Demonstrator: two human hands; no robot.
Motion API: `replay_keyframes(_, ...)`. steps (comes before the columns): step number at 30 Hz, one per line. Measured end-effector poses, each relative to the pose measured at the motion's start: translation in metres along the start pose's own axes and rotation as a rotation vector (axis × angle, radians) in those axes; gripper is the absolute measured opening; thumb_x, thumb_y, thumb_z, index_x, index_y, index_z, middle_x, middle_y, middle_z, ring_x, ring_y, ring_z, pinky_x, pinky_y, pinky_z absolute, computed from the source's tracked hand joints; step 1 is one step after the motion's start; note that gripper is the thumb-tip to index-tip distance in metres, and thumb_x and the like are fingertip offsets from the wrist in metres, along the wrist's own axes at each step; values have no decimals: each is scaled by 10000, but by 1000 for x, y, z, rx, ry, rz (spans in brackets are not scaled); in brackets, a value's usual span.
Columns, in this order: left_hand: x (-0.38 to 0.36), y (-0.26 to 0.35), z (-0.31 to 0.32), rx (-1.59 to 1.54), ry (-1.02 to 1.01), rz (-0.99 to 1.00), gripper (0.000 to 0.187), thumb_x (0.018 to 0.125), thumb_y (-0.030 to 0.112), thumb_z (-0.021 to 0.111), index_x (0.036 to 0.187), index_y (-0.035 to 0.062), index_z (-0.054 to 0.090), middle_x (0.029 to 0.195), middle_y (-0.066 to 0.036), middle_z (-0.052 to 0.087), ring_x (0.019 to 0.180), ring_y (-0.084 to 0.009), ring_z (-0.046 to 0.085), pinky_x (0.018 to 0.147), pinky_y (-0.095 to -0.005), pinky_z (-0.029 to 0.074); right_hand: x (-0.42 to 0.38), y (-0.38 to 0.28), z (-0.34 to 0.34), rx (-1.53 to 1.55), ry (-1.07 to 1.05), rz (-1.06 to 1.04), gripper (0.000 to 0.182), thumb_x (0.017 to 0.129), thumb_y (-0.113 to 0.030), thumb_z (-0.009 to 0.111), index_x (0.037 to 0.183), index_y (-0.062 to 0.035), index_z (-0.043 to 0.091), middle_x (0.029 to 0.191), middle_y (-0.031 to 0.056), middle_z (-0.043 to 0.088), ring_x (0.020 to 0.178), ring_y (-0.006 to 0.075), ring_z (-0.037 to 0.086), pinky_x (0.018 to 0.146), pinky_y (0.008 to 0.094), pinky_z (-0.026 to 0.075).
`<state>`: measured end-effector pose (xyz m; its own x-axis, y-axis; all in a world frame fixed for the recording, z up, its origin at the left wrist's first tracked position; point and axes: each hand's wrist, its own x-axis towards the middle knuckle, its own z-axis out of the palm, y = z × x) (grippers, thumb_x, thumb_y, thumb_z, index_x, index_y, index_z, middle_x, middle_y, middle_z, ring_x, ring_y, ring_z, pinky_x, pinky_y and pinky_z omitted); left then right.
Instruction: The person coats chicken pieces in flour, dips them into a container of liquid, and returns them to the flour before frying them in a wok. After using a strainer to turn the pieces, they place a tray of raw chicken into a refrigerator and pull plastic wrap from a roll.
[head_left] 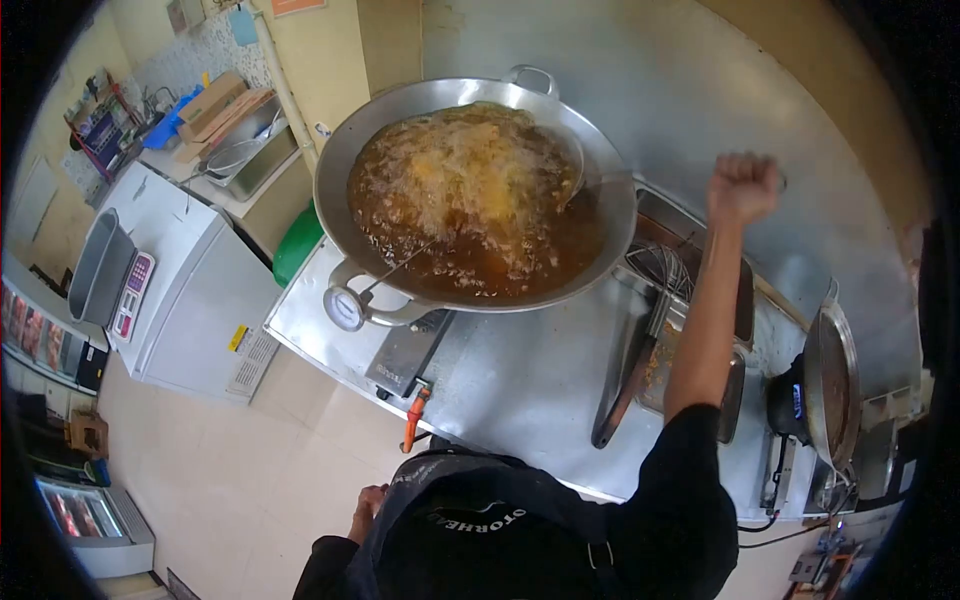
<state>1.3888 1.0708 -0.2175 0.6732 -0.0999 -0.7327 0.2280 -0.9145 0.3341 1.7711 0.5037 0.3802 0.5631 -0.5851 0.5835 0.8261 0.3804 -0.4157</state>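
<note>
A large metal wok (335,170) holds bubbling brown oil with golden food frying in it. At the wok's right side, a long-handled skimmer (572,160) dips into the oil. My right hand (745,188) is closed in a fist around its handle, whose looped end shows beyond the fingers. A dial thermometer (344,308) rests at the wok's lower left rim, its probe reaching into the oil. My left hand (369,507) is low beside the dark apron, fingers curled; what it holds, if anything, is hidden.
Under my right forearm are metal trays (660,375), a whisk (660,268) and a dark-handled tool (625,400). A second pan (832,385) stands at the far right. An orange-handled gas valve (414,415) juts from the counter's front edge. A scale (133,295) sits on the left freezer.
</note>
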Motion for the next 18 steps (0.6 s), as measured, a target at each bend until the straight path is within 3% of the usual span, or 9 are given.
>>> replay_keyframes(3, -6, 11, -5, -52, 75, 4, 343, 805, 378, 467, 1033, 140, 563, 1009, -145, 607, 907, -300, 588, 762, -387, 486, -16, 11, -35, 4, 328, -107, 417, 907, -314, 371, 561, -160, 197, 499, -28, 162, 445, 121, 125, 435, 287, 130)
replay_keyframes(6, -39, 30, -42, -190, 10, -128, 354, 823, 354, 467, 1049, 101, 568, 1000, -133, 619, 910, -271, 604, 708, -375, 505, -32, 42, -41, 49, 324, -62, 417, 908, -322, 364, 561, -149, 211, 491, -22, 173, 432, 122, 126, 427, 285, 130)
replay_keyframes(11, -35, 26, -61, -400, 54, -184, 378, 823, 312, 477, 1009, -6, 561, 931, -132, 643, 746, -235, 629, 562, -381, 502, -10, 80, -33, 80, 518, -119, 405, 899, -299, 374, 554, -144, 229, 483, -12, 183, 408, 125, 153, 401, 280, 134)
replay_keyframes(13, -39, 43, -72, -594, 108, -346, 386, 815, 316, 500, 975, -25, 584, 908, -137, 649, 698, -227, 626, 546, -349, 492, -2, 77, -35, 95, 592, -150, 395, 895, -293, 375, 559, -142, 232, 485, -14, 186, 406, 125, 159, 399, 274, 136)
replay_keyframes(16, -53, 68, -88, -687, 226, -381, 406, 815, 324, 492, 980, -33, 593, 879, -137, 650, 692, -233, 624, 562, -338, 490, 4, 63, -32, 164, 593, -173, 387, 889, -286, 379, 562, -142, 227, 488, -16, 186, 404, 125, 164, 397, 271, 135)
replay_keyframes(18, -47, 60, -79, -581, 232, -239, 420, 821, 328, 483, 998, -38, 589, 870, -138, 650, 687, -232, 624, 577, -332, 491, 1, 45, -30, 172, 590, -205, 385, 884, -282, 384, 564, -146, 220, 490, -19, 182, 404, 124, 162, 397, 269, 133)
